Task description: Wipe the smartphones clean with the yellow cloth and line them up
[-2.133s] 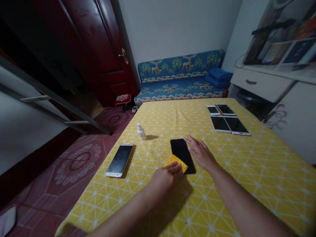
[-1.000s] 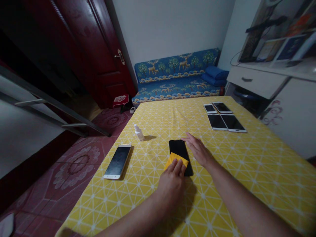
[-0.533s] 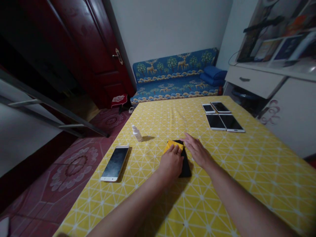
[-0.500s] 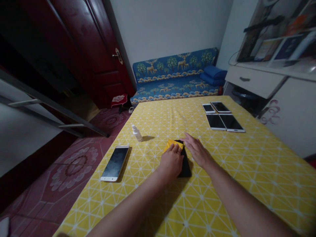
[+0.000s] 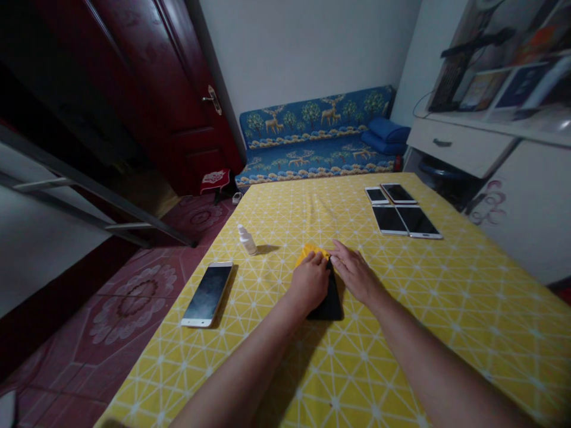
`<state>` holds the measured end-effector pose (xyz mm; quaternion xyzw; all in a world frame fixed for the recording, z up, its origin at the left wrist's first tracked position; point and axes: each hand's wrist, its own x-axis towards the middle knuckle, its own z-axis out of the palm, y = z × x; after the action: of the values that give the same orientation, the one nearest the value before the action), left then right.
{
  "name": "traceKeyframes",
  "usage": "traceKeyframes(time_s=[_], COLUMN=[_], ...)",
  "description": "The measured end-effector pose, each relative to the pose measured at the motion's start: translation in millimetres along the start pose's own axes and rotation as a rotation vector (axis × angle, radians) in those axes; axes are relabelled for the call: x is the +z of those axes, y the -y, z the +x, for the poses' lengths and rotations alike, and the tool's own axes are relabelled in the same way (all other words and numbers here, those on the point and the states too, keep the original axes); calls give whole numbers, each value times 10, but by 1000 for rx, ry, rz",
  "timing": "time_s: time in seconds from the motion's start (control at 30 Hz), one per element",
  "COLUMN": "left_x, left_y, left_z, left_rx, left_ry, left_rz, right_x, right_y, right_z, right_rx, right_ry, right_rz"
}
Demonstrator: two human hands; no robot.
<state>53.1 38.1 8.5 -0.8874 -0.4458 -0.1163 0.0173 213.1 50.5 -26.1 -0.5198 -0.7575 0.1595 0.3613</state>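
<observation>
A black phone (image 5: 332, 303) lies on the yellow tablecloth in front of me, partly hidden by my hands. My left hand (image 5: 310, 280) presses a yellow cloth (image 5: 314, 249) against its upper part, fingers curled over the cloth. At the phone's upper right edge rests my right hand (image 5: 353, 270), fingers stretched out and pointing toward the cloth; fingertips appear to touch the edge. To the left stand a small white spray bottle (image 5: 247, 241) and, nearer me, a white-framed phone (image 5: 209, 295) lying face up.
Several phones (image 5: 408, 220) lie grouped at the table's far right. Behind the table (image 5: 383, 368) is a blue patterned sofa (image 5: 312, 139). A white cabinet (image 5: 526, 202) stands on the right, a dark red door (image 5: 178, 107) at the back left.
My left hand has slid slightly up the phone with the cloth, which now looks more bunched. My right hand has barely moved; its thumb now shows near the phone's edge.
</observation>
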Motion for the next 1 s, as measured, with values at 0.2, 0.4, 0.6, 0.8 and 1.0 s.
traceKeyframes(time_s=[0.2, 0.4, 0.6, 0.8, 1.0], left_x=[-23, -39, -26, 34, 80], left_y=[-24, -86, -182, -260, -185], left_z=[-148, -372, -666, -927, -966], left_rx=[37, -8, -34, 6, 3], left_ry=[12, 42, 53, 99, 82], left_rz=[-30, -126, -171, -208, -216], right_x=[-13, -47, -56, -94, -85], right_y=[37, 108, 136, 193, 155], right_z=[-18, -45, -51, -44, -52], right_rx=[33, 64, 63, 63, 81], right_ry=[45, 97, 122, 124, 98], right_rz=[-22, -25, -40, -55, -59])
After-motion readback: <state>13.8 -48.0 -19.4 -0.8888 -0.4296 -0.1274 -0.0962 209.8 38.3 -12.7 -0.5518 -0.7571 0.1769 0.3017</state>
